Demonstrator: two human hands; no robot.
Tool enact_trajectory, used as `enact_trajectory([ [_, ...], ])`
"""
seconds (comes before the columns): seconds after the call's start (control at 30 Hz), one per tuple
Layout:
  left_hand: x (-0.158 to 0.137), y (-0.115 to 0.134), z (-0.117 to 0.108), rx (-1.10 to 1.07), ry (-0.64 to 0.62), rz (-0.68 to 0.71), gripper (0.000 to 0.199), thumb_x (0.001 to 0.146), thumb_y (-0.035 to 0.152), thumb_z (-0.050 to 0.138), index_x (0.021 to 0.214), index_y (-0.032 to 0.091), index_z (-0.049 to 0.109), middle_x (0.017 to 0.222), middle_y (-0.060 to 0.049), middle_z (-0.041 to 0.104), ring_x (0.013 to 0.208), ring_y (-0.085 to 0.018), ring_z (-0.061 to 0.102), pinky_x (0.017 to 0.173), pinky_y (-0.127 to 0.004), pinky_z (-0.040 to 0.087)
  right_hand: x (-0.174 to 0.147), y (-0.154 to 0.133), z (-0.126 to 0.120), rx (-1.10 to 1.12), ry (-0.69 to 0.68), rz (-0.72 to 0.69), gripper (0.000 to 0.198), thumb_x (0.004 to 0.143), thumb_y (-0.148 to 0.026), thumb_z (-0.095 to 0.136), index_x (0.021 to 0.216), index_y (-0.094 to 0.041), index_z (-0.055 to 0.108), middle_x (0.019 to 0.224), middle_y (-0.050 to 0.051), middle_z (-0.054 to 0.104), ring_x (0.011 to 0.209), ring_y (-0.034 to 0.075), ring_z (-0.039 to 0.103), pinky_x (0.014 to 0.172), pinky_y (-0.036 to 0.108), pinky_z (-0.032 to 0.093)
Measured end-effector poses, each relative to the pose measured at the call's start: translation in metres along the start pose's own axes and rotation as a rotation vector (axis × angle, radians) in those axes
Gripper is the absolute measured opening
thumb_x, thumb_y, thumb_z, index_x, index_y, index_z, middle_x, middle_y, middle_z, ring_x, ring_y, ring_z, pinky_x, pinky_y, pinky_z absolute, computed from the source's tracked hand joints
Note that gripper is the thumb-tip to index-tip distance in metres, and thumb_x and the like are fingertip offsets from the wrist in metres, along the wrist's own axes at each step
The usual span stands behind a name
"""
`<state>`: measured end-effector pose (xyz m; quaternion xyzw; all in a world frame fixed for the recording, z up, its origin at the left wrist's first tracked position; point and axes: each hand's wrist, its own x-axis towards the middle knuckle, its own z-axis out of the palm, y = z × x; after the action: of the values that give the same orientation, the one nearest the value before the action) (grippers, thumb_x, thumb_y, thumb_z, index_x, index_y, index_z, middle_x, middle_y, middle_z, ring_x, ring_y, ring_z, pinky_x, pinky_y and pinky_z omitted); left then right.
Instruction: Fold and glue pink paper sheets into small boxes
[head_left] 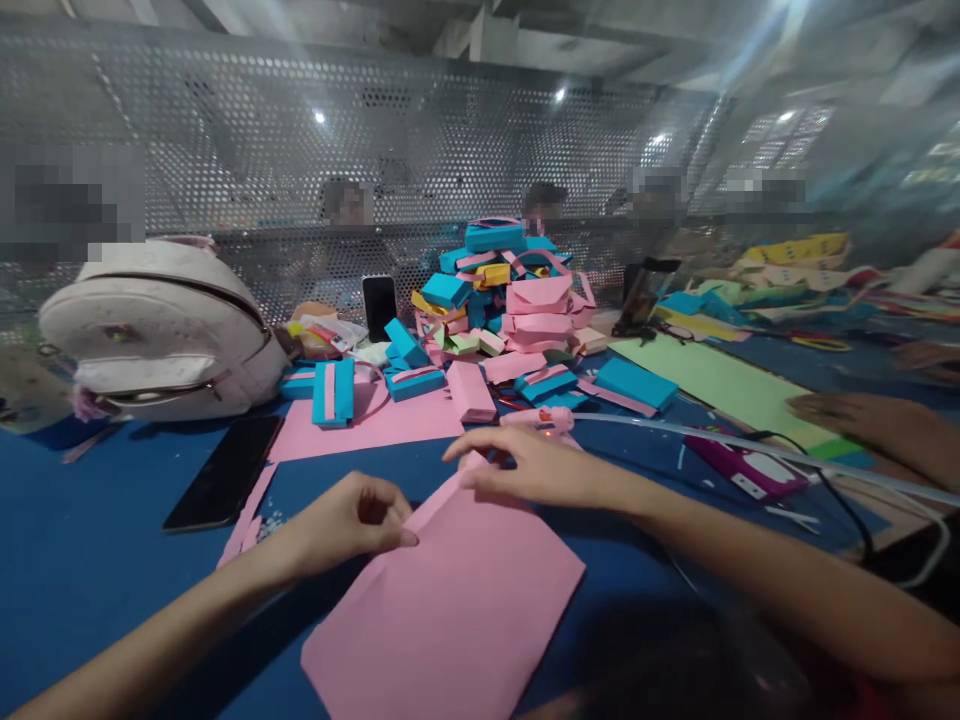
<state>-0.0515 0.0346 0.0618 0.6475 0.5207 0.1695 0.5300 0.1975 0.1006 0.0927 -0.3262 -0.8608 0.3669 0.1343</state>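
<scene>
A large pink paper sheet (pixel 450 600) with angled corners lies in front of me, its far edge raised as a narrow folded strip. My left hand (pixel 360 515) pinches the left part of that fold between thumb and curled fingers. At the fold's right end, my right hand (pixel 517 462) grips the paper, thumb on the near side and fingers over the far side. Just beyond my right hand lies a pink glue gun (pixel 541 419) with a small orange light. A long clear glue stick (pixel 675 432) runs rightward from it.
A heap of pink, blue and yellow folded paper boxes (pixel 544 295) stands at the back. On the left are a white backpack (pixel 165 335) and a black phone (pixel 223 475). Another person's hand (pixel 862 405) rests by green paper (pixel 720 390) on the right, near a purple power bank-like box (pixel 750 468).
</scene>
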Motion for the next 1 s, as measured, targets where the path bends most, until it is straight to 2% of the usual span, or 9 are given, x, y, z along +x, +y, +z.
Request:
enact_trajectory([
  [0.07, 0.007, 0.01, -0.001, 0.084, -0.035, 0.035, 0.029, 0.074, 0.041, 0.069, 0.075, 0.013, 0.064, 0.059, 0.006, 0.049, 0.055, -0.008, 0.039, 0.053, -0.021, 0.029, 0.004, -0.008, 0.002, -0.047, -0.016, -0.083, 0.026, 0.087, -0.037, 0.062, 0.107, -0.022, 0.068, 0.1, 0.002, 0.07, 0.088, 0.017, 0.062, 0.072, 0.025, 0.041],
  [0.17, 0.014, 0.018, -0.001, 0.158, -0.049, 0.055, 0.025, 0.076, 0.038, 0.068, 0.077, 0.013, 0.067, 0.061, 0.005, 0.051, 0.057, -0.009, 0.041, 0.054, -0.021, 0.03, 0.01, -0.011, 0.009, -0.178, -0.064, -0.196, 0.01, 0.085, -0.028, 0.065, 0.089, -0.021, 0.071, 0.089, 0.0, 0.071, 0.083, 0.016, 0.062, 0.068, 0.024, 0.038],
  [0.27, 0.013, 0.013, 0.002, 0.204, -0.015, 0.038, 0.021, 0.077, 0.034, 0.065, 0.078, 0.013, 0.067, 0.063, 0.003, 0.056, 0.059, -0.01, 0.046, 0.055, -0.021, 0.034, 0.014, -0.002, 0.019, -0.223, -0.092, -0.205, 0.007, 0.084, -0.023, 0.064, 0.081, -0.02, 0.069, 0.082, -0.002, 0.071, 0.075, 0.014, 0.061, 0.063, 0.023, 0.035],
  [0.43, 0.0, -0.006, 0.013, 0.3, 0.064, -0.02, 0.014, 0.075, 0.027, 0.061, 0.076, 0.014, 0.067, 0.063, 0.002, 0.058, 0.06, -0.012, 0.049, 0.056, -0.022, 0.034, 0.011, 0.019, 0.03, -0.201, -0.079, -0.154, 0.009, 0.085, -0.015, 0.06, 0.084, -0.02, 0.066, 0.087, -0.002, 0.071, 0.081, 0.015, 0.061, 0.067, 0.024, 0.036],
  [0.67, -0.012, -0.022, 0.014, 0.412, 0.189, 0.048, 0.018, 0.085, 0.028, 0.055, 0.08, 0.02, 0.07, 0.083, -0.003, 0.07, 0.076, -0.018, 0.061, 0.068, -0.027, 0.041, 0.01, 0.035, 0.041, -0.292, -0.068, -0.216, 0.012, 0.093, -0.016, 0.054, 0.086, -0.018, 0.063, 0.088, 0.001, 0.065, 0.085, 0.015, 0.057, 0.074, 0.026, 0.041],
  [0.9, -0.017, -0.038, 0.019, 0.601, 0.298, 0.151, 0.025, 0.094, 0.028, 0.05, 0.092, 0.025, 0.074, 0.074, -0.002, 0.061, 0.071, -0.017, 0.057, 0.065, -0.028, 0.037, 0.011, 0.054, 0.051, -0.456, -0.051, -0.394, 0.015, 0.098, -0.02, 0.05, 0.089, -0.017, 0.062, 0.092, 0.003, 0.063, 0.084, 0.015, 0.051, 0.08, 0.028, 0.039],
  [1.0, -0.019, -0.045, 0.017, 0.679, 0.276, 0.261, 0.028, 0.094, 0.02, 0.048, 0.107, 0.029, 0.072, 0.074, -0.001, 0.055, 0.072, -0.016, 0.054, 0.064, -0.025, 0.038, 0.01, 0.063, 0.053, -0.503, -0.02, -0.507, 0.019, 0.1, -0.02, 0.044, 0.101, -0.018, 0.064, 0.095, 0.003, 0.063, 0.083, 0.015, 0.049, 0.077, 0.028, 0.037],
])
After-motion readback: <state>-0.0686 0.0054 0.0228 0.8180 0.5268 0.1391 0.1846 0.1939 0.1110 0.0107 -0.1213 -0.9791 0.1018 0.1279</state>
